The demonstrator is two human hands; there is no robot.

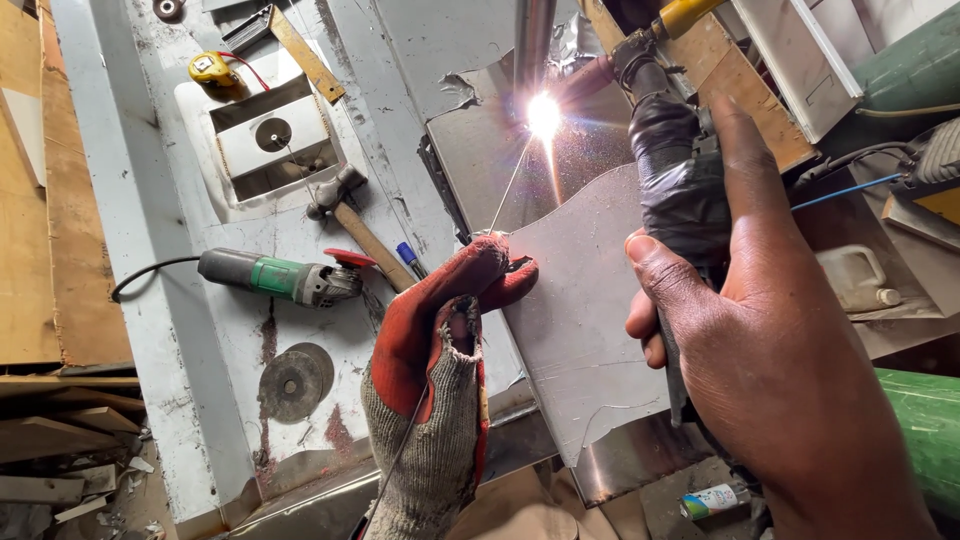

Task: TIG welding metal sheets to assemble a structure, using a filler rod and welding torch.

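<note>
Grey, scuffed sheet metal forms the workbench (pixel 190 400), seen from above through a camera worn on the person's head. At centre, the left hand (pixel 440 370), in a worn red-and-grey knitted glove with a frayed hole, is closed in a pinch around a thin filler rod (pixel 508 190), which slants up from the fingertips to a bright white welding arc (pixel 543 114). The right hand (pixel 760 340), bare, is wrapped firmly around the black-taped handle of a welding torch (pixel 672 170), thumb pointing up along it; the torch angles up and left so its tip meets the arc. The arc burns where a curved piece of shiny sheet metal (pixel 580 300), lying between the two hands, meets an upright metal tube (pixel 533 40). Left of the gloved hand lie a green angle grinder (pixel 280 277) with its black cord, a hammer (pixel 350 215) with a wooden handle, and a blue marker (pixel 410 260). Below the grinder rests a loose grinding disc (pixel 292 382). Farther up the bench sit a yellow tape measure (pixel 212 68), a square (pixel 295 45), and a shallow metal box (pixel 270 135). Wooden boards (pixel 40 200) line the left edge. A green cylinder (pixel 925 440) shows at the lower right, and a small spray can (pixel 712 500) lies near the bottom.
</note>
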